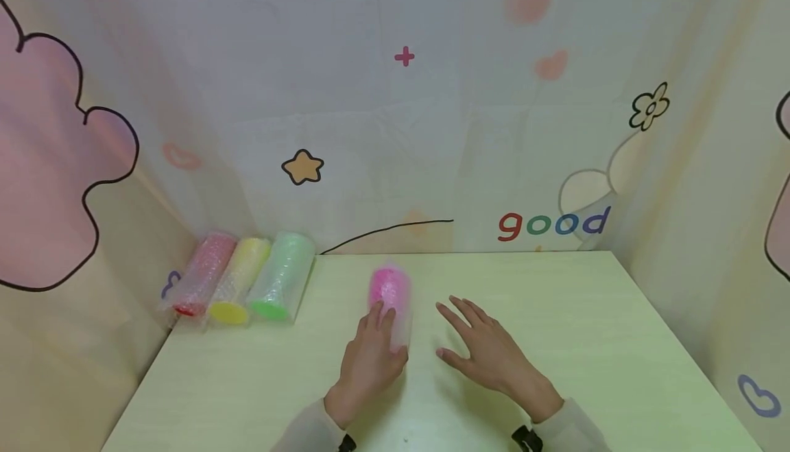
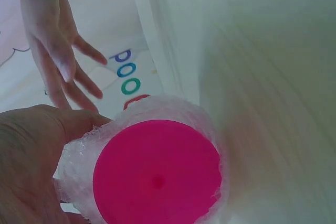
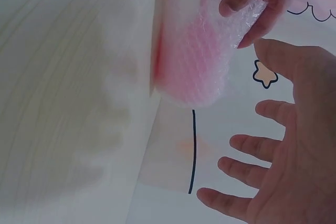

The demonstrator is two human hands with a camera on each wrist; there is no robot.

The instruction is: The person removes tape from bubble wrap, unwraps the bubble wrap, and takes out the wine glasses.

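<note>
A pink cylinder wrapped in bubble wrap (image 1: 390, 286) lies lengthwise near the middle of the table, pointing toward the back wall. My left hand (image 1: 370, 368) grips it from the left, thumb on its near part and fingers over its side. The left wrist view shows the cylinder's round, flat pink end (image 2: 157, 174) facing the camera, with wrap bunched around its rim. To the right, apart from the cylinder, my right hand (image 1: 494, 359) hovers over the table with spread fingers and holds nothing. In the right wrist view the left thumb (image 3: 239, 1) presses on the wrap.
Three more bubble-wrapped cylinders lie side by side at the table's back left: a red one (image 1: 206, 274), a yellow one (image 1: 239, 280) and a green one (image 1: 282, 277). A printed curtain (image 1: 382, 129) hangs behind the pale table (image 1: 555, 315) and along both sides.
</note>
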